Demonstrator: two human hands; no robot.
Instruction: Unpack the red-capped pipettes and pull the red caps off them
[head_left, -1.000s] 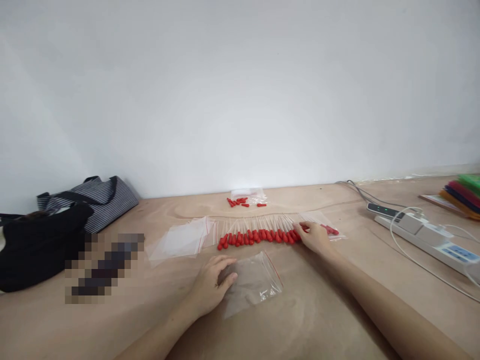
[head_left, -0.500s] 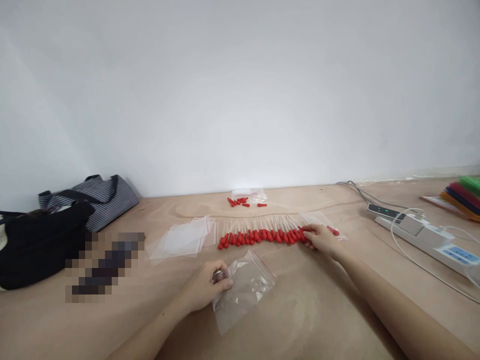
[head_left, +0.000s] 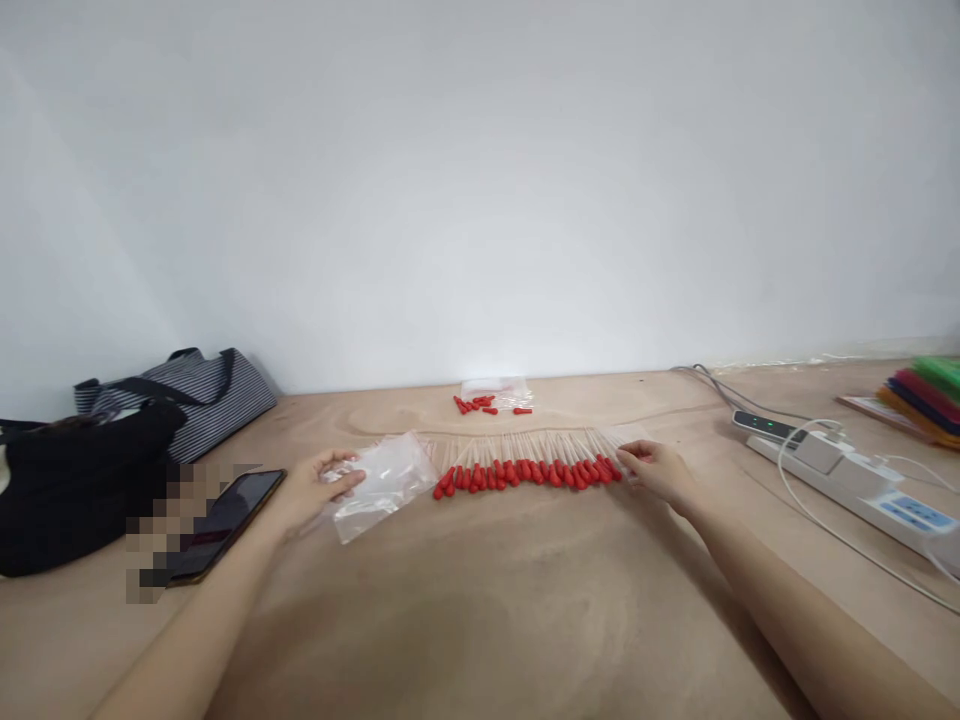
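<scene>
A row of clear plastic droppers with red rubber bulbs (head_left: 517,472) lies side by side on the table, bulbs toward me. My left hand (head_left: 326,485) is closed on the edge of a clear zip bag (head_left: 390,485), which hangs over a stack of similar bags left of the row. My right hand (head_left: 664,472) rests at the row's right end, thumb and fingers drawn together against the last bulbs. Whatever may be between those fingertips is hidden. Behind that hand lies another clear bag (head_left: 626,433).
Several loose red bulbs (head_left: 474,403) lie by a clear bag (head_left: 495,386) near the wall. At left are a phone (head_left: 229,525), a black bag (head_left: 82,490) and a striped bag (head_left: 217,400). At right stand a power strip (head_left: 855,485) with cables and colourful folders (head_left: 926,395).
My left hand has carried the clear zip bag from the front middle leftward and back, over the bag stack, uncovering the phone partly. My right hand has shifted slightly right along the row.
</scene>
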